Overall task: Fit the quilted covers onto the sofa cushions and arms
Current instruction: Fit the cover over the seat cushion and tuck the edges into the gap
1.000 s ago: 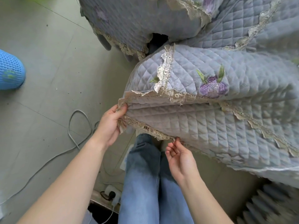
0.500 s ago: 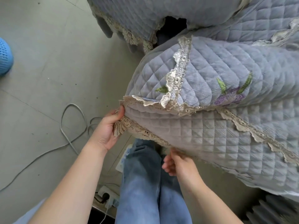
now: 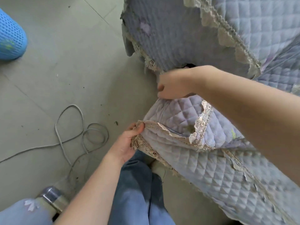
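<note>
A lavender quilted cover with beige lace trim lies over a sofa cushion at the lower right. My left hand pinches its lace corner at the cushion's near left end. My right hand reaches across above the cushion and grips the cover's far corner, fingers curled down over the edge. A second covered part of the sofa, with the same quilting and lace, stands behind at the top.
A grey cable loops over the tiled floor to the left. A blue perforated object sits at the far left edge. A metal flask stands at the bottom left. My jeans-clad legs are below the cushion.
My right hand left the cover's underside and moved up and across to the far corner. My left hand kept its pinch on the lace corner. The camera view shifted.
</note>
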The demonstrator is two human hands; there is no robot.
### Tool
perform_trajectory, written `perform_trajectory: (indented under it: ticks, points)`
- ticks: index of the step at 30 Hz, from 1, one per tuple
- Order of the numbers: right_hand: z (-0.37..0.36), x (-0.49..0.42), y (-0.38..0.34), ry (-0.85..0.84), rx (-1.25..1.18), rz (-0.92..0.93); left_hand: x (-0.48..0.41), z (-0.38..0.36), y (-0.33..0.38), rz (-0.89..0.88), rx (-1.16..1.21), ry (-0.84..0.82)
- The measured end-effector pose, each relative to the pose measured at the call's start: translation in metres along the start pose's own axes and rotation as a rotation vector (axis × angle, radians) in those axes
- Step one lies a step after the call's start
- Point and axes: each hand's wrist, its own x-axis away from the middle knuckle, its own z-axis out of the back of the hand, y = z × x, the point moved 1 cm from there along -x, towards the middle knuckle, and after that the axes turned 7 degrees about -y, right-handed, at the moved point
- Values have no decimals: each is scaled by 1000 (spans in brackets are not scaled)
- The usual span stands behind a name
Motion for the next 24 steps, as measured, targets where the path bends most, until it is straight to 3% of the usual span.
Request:
perform_trajectory:
  ticks: [2, 5, 9, 14, 24]
  points:
    - [-7, -9, 10, -155, 82, 13, -4, 2, -3, 1, 28, -1]
    - [-17, -13, 19, -79, -16, 118, -10, 10, -1, 8, 35, -17]
    - [-19, -31, 23, -211, -152, 93, -17, 19, 8, 87, -33, -63]
    - [-17, -56, 21, -254, -151, 104, -27, 35, 5, 90, -106, -71]
    - [-28, -101, 20, -286, -118, 85, -36, 41, -11, 18, 37, -27]
